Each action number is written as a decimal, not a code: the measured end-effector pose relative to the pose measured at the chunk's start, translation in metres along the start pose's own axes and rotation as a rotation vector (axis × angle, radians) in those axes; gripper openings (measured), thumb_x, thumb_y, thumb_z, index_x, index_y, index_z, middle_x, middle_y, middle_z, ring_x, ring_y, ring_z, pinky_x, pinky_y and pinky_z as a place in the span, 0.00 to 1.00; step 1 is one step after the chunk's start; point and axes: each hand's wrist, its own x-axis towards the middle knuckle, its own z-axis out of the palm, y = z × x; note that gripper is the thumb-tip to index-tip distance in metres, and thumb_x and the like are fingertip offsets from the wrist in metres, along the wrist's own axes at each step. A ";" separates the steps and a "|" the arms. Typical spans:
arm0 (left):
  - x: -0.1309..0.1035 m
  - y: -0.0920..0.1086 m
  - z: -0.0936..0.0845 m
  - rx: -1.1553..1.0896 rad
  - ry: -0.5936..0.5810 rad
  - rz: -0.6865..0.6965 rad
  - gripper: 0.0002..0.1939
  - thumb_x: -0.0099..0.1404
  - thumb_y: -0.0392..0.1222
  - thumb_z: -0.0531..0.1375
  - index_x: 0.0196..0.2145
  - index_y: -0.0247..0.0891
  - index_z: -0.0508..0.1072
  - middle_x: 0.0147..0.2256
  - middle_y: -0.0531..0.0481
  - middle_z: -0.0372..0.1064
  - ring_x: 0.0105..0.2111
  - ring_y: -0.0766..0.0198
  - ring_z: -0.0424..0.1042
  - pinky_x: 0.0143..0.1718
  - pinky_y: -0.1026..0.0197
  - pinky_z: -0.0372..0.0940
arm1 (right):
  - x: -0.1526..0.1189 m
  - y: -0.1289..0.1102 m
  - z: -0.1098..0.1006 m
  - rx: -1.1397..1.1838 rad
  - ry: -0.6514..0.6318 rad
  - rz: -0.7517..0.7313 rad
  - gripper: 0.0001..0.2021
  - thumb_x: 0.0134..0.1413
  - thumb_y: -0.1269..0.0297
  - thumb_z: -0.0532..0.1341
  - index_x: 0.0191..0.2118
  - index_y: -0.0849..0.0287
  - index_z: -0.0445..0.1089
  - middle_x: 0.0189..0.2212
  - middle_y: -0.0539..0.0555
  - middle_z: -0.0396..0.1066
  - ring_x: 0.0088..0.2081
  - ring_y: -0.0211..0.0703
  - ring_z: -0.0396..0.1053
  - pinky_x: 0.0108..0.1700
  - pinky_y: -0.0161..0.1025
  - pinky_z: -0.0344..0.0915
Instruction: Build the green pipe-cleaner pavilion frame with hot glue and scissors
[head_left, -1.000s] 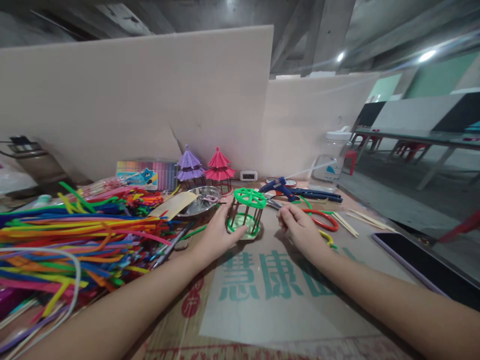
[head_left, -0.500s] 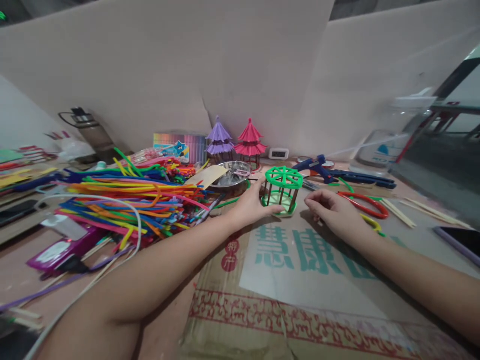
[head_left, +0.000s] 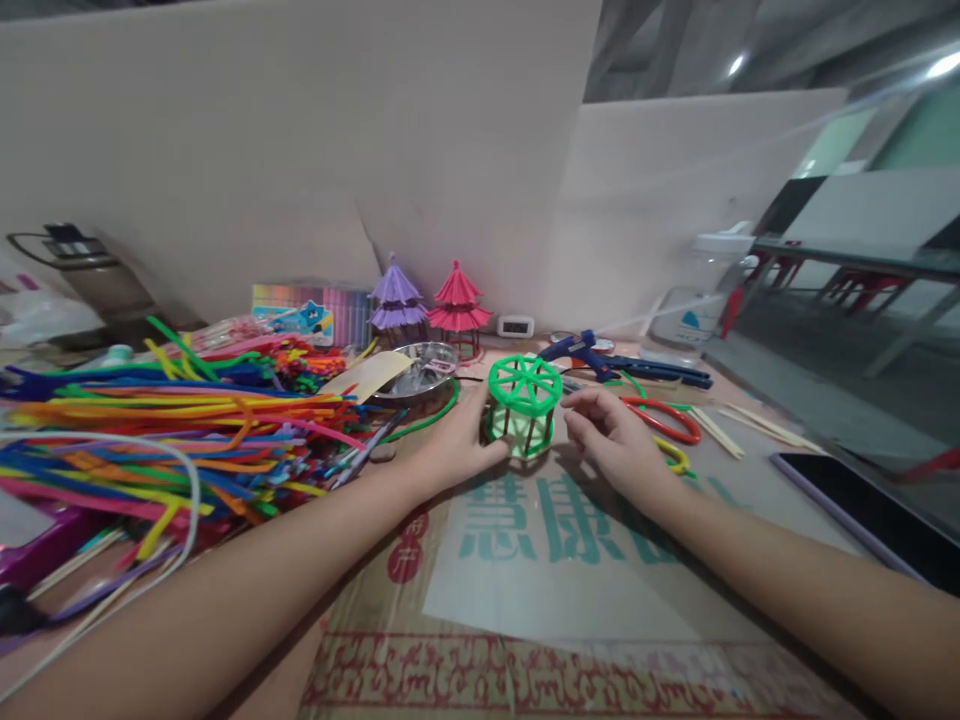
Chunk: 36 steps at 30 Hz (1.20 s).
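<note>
The green frame (head_left: 525, 385), a small round cage with a spoked top ring, dark upright posts and a green-edged base, stands upright near the middle of the bench (head_left: 289, 665). The left hand (head_left: 465, 440) has it in its grip: the thumb lies at the near left of the base and the fingers go round the left side, partly hidden behind it. The frame thus sits at the right edge of that grip, between the two hands. The right hand (head_left: 611, 440) is just to the right of the frame, its fingers curled in towards the thumb; whether this grip pinches anything small, I cannot tell.

Under the hands lie printed cardboard (head_left: 405, 680) and a pale sheet (head_left: 510, 600) with green characters. To the left is a heap of coloured pipe cleaners (head_left: 187, 430), with a metal dish (head_left: 424, 385) between it and the frame, on the far side. Farther back stand a purple pagoda (head_left: 396, 300) and a pink pagoda (head_left: 457, 305), with a marker set (head_left: 311, 310) to their left and a small white clock (head_left: 515, 326) to their right. Beyond the right hand lies a blue glue gun (head_left: 574, 347); red-orange handles (head_left: 667, 420) and pale sticks (head_left: 716, 432) are to its right, and a phone (head_left: 862, 510) lies at the right side.
</note>
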 end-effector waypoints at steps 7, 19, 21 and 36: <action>-0.003 0.002 -0.004 0.113 -0.023 0.023 0.33 0.60 0.41 0.63 0.62 0.39 0.59 0.59 0.39 0.65 0.58 0.47 0.66 0.61 0.45 0.61 | -0.003 -0.017 -0.003 -0.026 0.046 -0.073 0.19 0.62 0.47 0.55 0.26 0.55 0.62 0.22 0.48 0.62 0.26 0.39 0.61 0.31 0.38 0.59; 0.003 -0.012 -0.002 0.038 -0.028 -0.088 0.26 0.68 0.41 0.56 0.62 0.39 0.63 0.59 0.40 0.67 0.58 0.51 0.67 0.60 0.46 0.63 | 0.007 -0.002 0.001 0.110 0.000 0.115 0.13 0.52 0.51 0.62 0.36 0.56 0.71 0.22 0.48 0.67 0.23 0.39 0.63 0.26 0.37 0.59; 0.004 -0.012 -0.002 0.027 0.020 -0.110 0.23 0.68 0.41 0.56 0.59 0.36 0.66 0.58 0.39 0.68 0.57 0.51 0.68 0.60 0.46 0.62 | 0.006 -0.004 0.002 0.091 -0.006 0.090 0.11 0.52 0.53 0.61 0.34 0.55 0.71 0.23 0.48 0.68 0.24 0.40 0.64 0.27 0.37 0.60; -0.001 -0.014 -0.007 -0.062 0.059 -0.104 0.20 0.71 0.54 0.52 0.50 0.36 0.69 0.51 0.41 0.71 0.52 0.52 0.70 0.54 0.51 0.66 | 0.001 -0.013 0.003 0.086 -0.110 0.149 0.06 0.54 0.59 0.59 0.33 0.56 0.69 0.24 0.48 0.73 0.22 0.37 0.66 0.23 0.35 0.61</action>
